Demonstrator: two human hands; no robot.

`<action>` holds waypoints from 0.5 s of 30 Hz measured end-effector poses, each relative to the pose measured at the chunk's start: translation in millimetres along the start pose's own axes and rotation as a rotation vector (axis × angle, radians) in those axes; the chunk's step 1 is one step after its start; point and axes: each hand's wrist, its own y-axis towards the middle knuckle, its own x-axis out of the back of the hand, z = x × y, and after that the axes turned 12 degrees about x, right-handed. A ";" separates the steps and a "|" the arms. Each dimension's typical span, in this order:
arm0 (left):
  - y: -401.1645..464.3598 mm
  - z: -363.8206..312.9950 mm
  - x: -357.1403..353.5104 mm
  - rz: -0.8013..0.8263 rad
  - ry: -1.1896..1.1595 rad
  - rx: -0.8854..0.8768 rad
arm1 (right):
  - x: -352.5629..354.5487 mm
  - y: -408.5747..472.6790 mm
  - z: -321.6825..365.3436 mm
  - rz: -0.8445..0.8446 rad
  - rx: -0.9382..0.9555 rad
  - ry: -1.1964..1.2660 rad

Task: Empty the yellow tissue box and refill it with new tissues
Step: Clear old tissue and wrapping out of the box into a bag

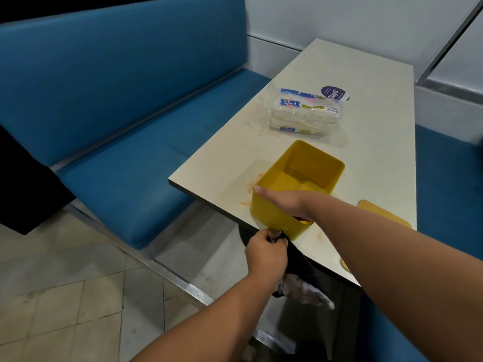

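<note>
The yellow tissue box [308, 168] sits open-topped on the white table [366, 152], its near end at the table's front edge, and looks bare inside. My right hand [285, 199] grips the box's near rim, thumb along the top edge. Just below the edge, my left hand [265, 253] grips the rim of a black bag [300, 267]. Crumpled white tissue [305, 290] shows inside the bag. A plastic-wrapped pack of new paper towels [305, 113] lies farther back on the table. The box's yellow lid [381, 212] lies flat at my right, partly hidden by my forearm.
A round purple and white sticker or card [335, 93] lies behind the pack. Orange stains [251, 184] mark the table near the box. Blue bench seats [125, 142] flank the table on both sides. Tiled floor [65, 296] lies below left.
</note>
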 end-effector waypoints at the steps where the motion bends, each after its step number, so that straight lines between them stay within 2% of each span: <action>1: -2.3 1.1 -1.0 0.014 0.009 0.002 | -0.2 -0.1 0.1 -0.004 -0.004 -0.001; 8: -13.8 -7.8 2.9 0.003 -0.047 -0.184 | 0.6 -1.5 -0.2 -0.005 0.008 0.013; 12: -9.2 -7.8 6.8 -0.004 0.068 -0.215 | -0.4 -1.2 0.6 -0.007 0.005 -0.001; 15: -12.5 -10.3 7.0 0.002 0.027 -0.295 | -1.0 -1.5 1.9 -0.003 0.006 0.006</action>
